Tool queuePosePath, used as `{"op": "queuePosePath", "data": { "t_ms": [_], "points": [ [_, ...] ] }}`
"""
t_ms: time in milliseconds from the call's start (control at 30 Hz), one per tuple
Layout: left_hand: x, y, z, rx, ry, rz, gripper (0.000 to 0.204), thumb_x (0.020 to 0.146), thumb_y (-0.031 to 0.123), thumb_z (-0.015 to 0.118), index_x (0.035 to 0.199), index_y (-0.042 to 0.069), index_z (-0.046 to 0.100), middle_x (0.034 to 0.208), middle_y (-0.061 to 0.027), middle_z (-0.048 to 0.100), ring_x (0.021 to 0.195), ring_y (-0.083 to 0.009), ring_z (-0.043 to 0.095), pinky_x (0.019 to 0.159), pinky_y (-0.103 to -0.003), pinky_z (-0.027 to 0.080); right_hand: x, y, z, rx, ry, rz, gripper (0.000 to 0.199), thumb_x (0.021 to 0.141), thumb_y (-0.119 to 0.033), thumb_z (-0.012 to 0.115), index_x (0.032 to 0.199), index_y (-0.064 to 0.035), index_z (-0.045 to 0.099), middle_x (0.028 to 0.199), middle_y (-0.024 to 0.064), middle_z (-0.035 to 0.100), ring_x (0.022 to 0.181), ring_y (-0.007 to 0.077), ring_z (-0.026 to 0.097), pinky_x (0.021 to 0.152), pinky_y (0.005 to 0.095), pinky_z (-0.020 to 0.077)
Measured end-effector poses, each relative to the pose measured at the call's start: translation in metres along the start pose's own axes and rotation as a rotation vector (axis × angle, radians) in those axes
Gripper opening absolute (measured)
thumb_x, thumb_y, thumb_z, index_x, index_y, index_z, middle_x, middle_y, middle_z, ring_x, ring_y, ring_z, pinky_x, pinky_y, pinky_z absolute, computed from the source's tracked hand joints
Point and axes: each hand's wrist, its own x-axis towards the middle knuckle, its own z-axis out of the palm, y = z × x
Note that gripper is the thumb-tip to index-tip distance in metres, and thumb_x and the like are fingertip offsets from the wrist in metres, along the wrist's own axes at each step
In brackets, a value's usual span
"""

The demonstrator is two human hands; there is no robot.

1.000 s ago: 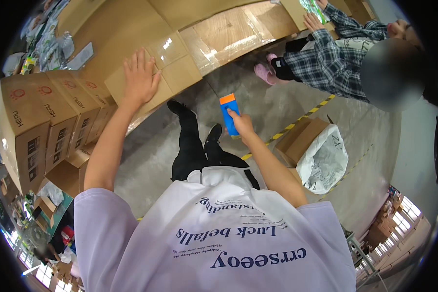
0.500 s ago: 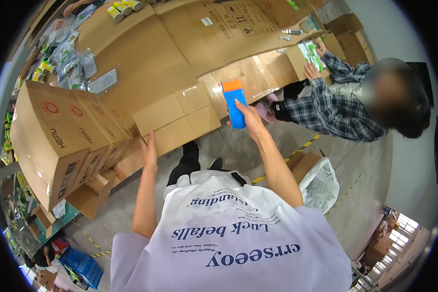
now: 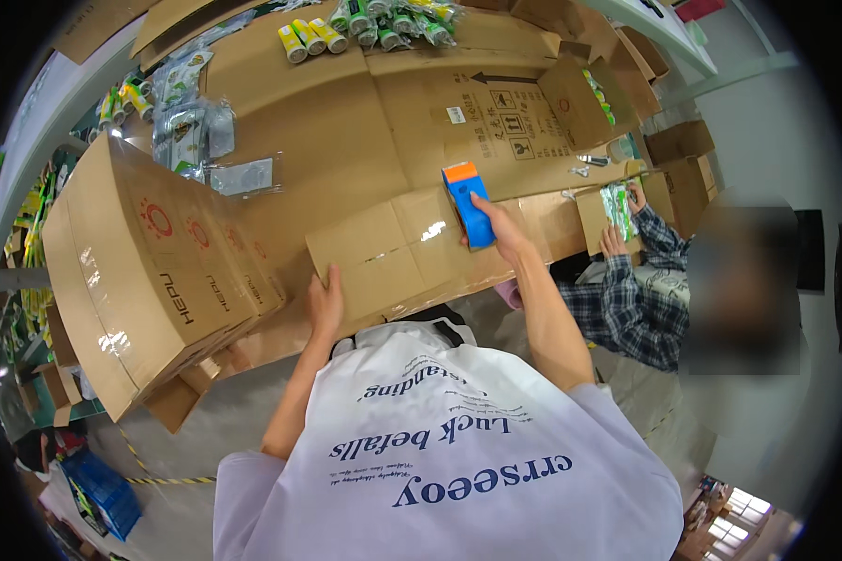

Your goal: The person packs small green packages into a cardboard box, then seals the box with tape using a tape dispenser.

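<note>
Your right hand (image 3: 503, 229) is closed around the lower end of a blue tape dispenser with an orange top (image 3: 467, 202), pressing it against the taped cardboard box (image 3: 398, 257) in front of you, close to the box's right end. The dispenser stands roughly upright on the box's top face, just right of the shiny strip of tape along the centre seam. Your left hand (image 3: 325, 304) lies open and flat on the near left corner of that same box, fingers spread over the edge and gripping nothing else. To your left a tall closed carton (image 3: 150, 280) leans tilted beside the box. Behind it a flattened cardboard sheet (image 3: 458, 103) covers the table, with yellow and green tubes (image 3: 365, 23) along its far edge and clear plastic packets (image 3: 192, 131) at its far left. On your right, another person's hands (image 3: 622, 220) hold a green packet over a small open box (image 3: 594, 215).
</note>
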Motion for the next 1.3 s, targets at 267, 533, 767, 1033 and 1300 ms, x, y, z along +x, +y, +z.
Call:
{"op": "queuePosePath", "data": {
  "t_ms": [267, 533, 767, 1033, 1300],
  "points": [
    [0.013, 0.003, 0.031, 0.007, -0.108, -0.002, 0.061, 0.094, 0.047, 0.054, 0.125, -0.006, 0.052, 0.115, -0.0263, 0.064, 0.110, -0.0383, 0.061, 0.092, -0.042, 0.047, 0.062, -0.020, -0.026, -0.217, 0.045, 0.022, 0.046, 0.094, -0.045, 0.058, 0.105, -0.0009, 0.063, 0.084, 0.0084, 0.066, 0.068, 0.0192, 0.067, 0.064, 0.0303, 0.0544],
    [-0.040, 0.126, -0.044, 0.053, 0.100, 0.311, 0.072, 0.079, 0.023, 0.078, 0.138, 0.001, 0.045, 0.137, -0.0190, 0.052, 0.125, -0.0310, 0.052, 0.101, -0.040, 0.043, -0.062, -0.033, 0.044, -0.780, 0.136, -0.803, 0.042, 0.082, -0.037, 0.071, 0.099, 0.0006, 0.065, 0.079, 0.0160, 0.066, 0.064, 0.0319, 0.057, 0.071, 0.0383, 0.0478],
    [-0.054, 0.206, -0.056, 0.122, -0.186, 0.757, 0.072, 0.061, 0.011, 0.085, 0.126, 0.002, 0.057, 0.130, -0.0158, 0.057, 0.122, -0.0306, 0.054, 0.100, -0.038, 0.044, -0.105, -0.022, 0.070, -1.081, 0.015, -1.144, 0.041, 0.073, -0.041, 0.078, 0.075, -0.0040, 0.060, 0.059, 0.0089, 0.053, 0.052, 0.0260, 0.045, 0.062, 0.0353, 0.0367],
    [-0.064, 0.201, -0.049, 0.042, -0.394, 0.873, 0.045, 0.065, 0.008, 0.083, 0.105, 0.001, 0.066, 0.105, -0.0114, 0.066, 0.094, -0.0274, 0.064, 0.082, -0.035, 0.051, -0.125, -0.004, 0.060, -1.118, 0.060, -1.160, 0.041, 0.072, -0.040, 0.079, 0.075, -0.0039, 0.061, 0.056, 0.0083, 0.053, 0.051, 0.0251, 0.046, 0.061, 0.0344, 0.0366],
    [-0.062, 0.175, -0.035, 0.048, -0.556, 0.683, 0.035, 0.070, 0.010, 0.080, 0.101, -0.001, 0.068, 0.098, -0.0138, 0.069, 0.090, -0.0272, 0.066, 0.079, -0.034, 0.051, -0.133, 0.024, 0.055, -1.099, -0.011, -0.941, 0.042, 0.076, -0.042, 0.076, 0.081, -0.0017, 0.064, 0.061, 0.0107, 0.058, 0.057, 0.0289, 0.052, 0.063, 0.0369, 0.0414]
  ]
}}
